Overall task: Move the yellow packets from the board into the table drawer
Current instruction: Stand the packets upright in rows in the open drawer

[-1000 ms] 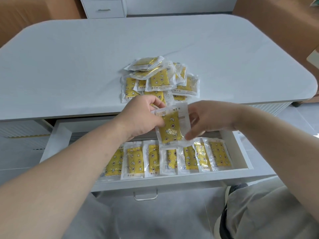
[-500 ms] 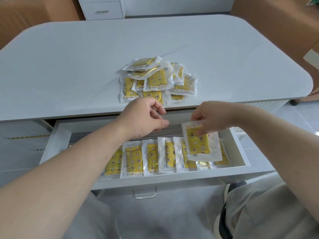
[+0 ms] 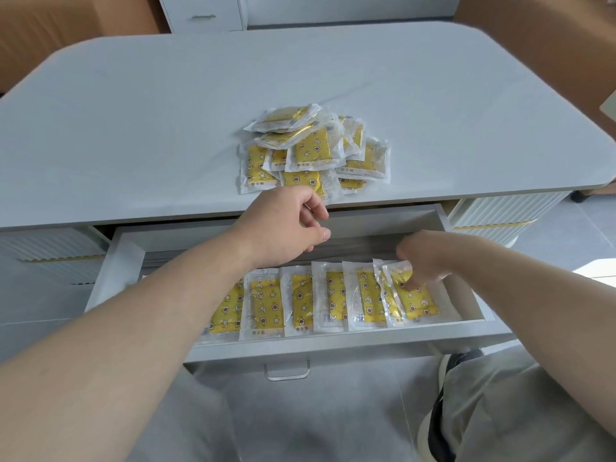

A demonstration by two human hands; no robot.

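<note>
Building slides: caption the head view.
Right hand places a yellow packet in the open drawer; left hand hovers near the tabletop pile.

Drawer [image 3: 124, 271] back strip free; packet row [image 3: 266, 306] fills front

Loose pile of yellow packets [image 3: 313, 151] on white tabletop [image 3: 133, 128], just beyond left fingers [image 3: 315, 208]. Open drawer [image 3: 333, 343] holds an overlapping flat row of packets [image 3: 300, 301]. The rightmost packet [image 3: 416, 300] lies tilted, its top gripped under right fingers [image 3: 411, 278].
</note>
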